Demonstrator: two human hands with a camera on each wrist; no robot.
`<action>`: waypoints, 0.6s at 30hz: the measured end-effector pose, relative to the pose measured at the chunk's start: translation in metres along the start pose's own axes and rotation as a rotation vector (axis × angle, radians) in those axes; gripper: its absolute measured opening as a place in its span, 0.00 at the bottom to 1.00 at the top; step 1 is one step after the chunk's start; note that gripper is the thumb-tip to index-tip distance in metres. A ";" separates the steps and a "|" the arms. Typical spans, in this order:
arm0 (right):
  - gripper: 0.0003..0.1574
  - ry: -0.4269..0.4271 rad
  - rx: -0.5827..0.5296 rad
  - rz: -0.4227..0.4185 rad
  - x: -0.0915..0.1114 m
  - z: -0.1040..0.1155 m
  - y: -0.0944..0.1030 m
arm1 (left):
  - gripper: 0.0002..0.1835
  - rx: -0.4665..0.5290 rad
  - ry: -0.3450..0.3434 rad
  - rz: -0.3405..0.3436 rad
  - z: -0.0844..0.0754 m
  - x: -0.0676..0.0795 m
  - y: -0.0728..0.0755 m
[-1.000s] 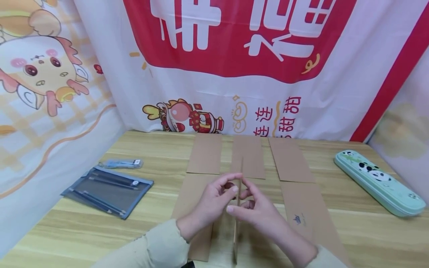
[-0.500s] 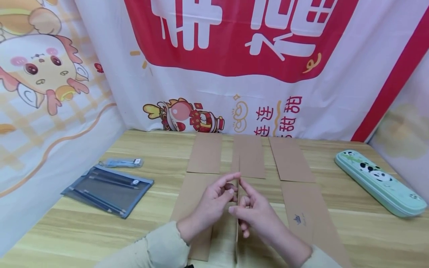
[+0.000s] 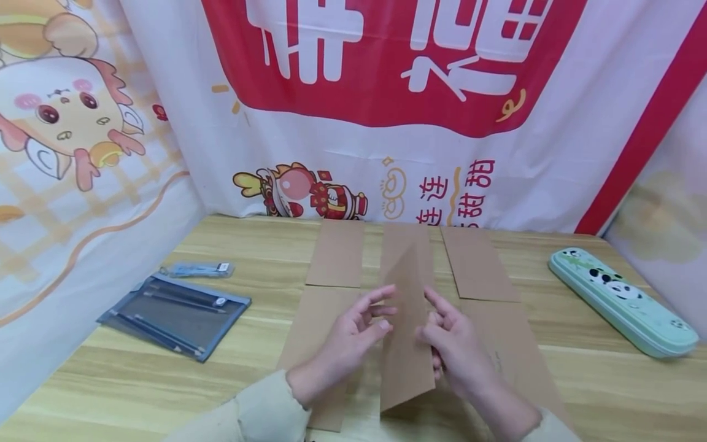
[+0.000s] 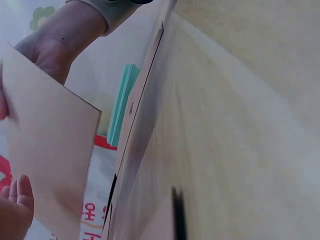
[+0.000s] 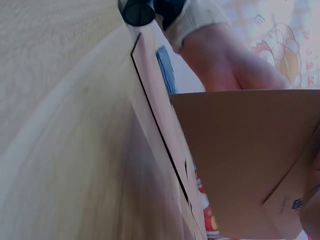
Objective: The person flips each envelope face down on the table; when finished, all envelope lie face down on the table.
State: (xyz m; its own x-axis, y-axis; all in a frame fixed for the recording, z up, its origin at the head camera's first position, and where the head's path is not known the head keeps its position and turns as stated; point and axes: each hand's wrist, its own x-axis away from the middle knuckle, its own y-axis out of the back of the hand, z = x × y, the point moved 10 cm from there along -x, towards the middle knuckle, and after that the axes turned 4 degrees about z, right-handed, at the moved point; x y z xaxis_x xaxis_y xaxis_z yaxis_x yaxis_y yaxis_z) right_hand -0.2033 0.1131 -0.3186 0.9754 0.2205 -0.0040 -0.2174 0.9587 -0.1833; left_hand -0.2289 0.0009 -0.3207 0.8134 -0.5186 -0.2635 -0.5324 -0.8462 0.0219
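A piece of brown cardboard (image 3: 405, 350) stands tilted above the table between the two hands. My right hand (image 3: 461, 347) pinches its right edge, thumb on the near face and fingers behind. On the other side, my left hand (image 3: 353, 331) has loosely bent fingers beside the board and grips nothing. The left wrist view shows the left fingers (image 4: 22, 197) low at the left, with the cardboard (image 4: 55, 135) held up beyond them. A crease line and a small dark print mark the board (image 5: 235, 150) in the right wrist view.
Flat cardboard pieces lie in two rows, including far-left (image 3: 335, 253), far-middle (image 3: 394, 236), far-right (image 3: 479, 264), near-left (image 3: 309, 319) and near-right (image 3: 521, 350) ones. A blue mesh pouch (image 3: 182, 316) with pencils and a small blue packet (image 3: 200, 269) lie left; a green panda pencil case (image 3: 624, 301) lies right.
The cardboard, earlier seen edge-on between both hands, has turned so its face shows. My right hand has moved right with its edge, and the fingertips of the two hands have come apart.
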 end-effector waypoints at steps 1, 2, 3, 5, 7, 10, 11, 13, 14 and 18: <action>0.51 0.021 -0.009 -0.015 0.001 0.002 0.005 | 0.28 -0.007 0.012 -0.037 0.002 0.002 0.006; 0.51 0.036 -0.027 -0.031 0.002 0.004 0.010 | 0.27 -0.010 0.029 -0.077 0.004 0.004 0.012; 0.50 0.061 -0.044 -0.046 0.003 0.007 0.014 | 0.27 -0.003 0.050 -0.115 0.007 0.006 0.018; 0.49 0.108 -0.074 -0.079 0.005 0.010 0.024 | 0.27 0.031 0.108 -0.183 0.015 0.009 0.028; 0.47 0.146 -0.097 -0.116 0.007 0.011 0.032 | 0.27 0.068 0.174 -0.211 0.024 0.011 0.032; 0.42 0.178 -0.132 -0.150 0.009 0.007 0.041 | 0.30 0.128 0.270 -0.184 0.036 0.014 0.028; 0.40 0.184 -0.141 -0.154 0.010 0.005 0.043 | 0.31 0.146 0.295 -0.168 0.040 0.015 0.025; 0.37 0.193 -0.147 -0.154 0.011 0.000 0.046 | 0.31 0.188 0.335 -0.137 0.045 0.017 0.019; 0.36 0.190 -0.150 -0.154 0.011 -0.002 0.047 | 0.30 0.207 0.341 -0.125 0.046 0.017 0.017; 0.36 0.181 -0.159 -0.137 0.012 -0.012 0.049 | 0.29 0.251 0.338 -0.111 0.047 0.018 0.012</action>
State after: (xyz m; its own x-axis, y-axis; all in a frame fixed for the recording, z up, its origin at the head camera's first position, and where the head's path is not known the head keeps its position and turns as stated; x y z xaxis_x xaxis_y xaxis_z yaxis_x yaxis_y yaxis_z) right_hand -0.2013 0.1604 -0.3391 0.9891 0.0418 -0.1414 -0.0890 0.9341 -0.3457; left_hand -0.2311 -0.0131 -0.3703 0.8776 -0.4727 0.0800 -0.4443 -0.8646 -0.2346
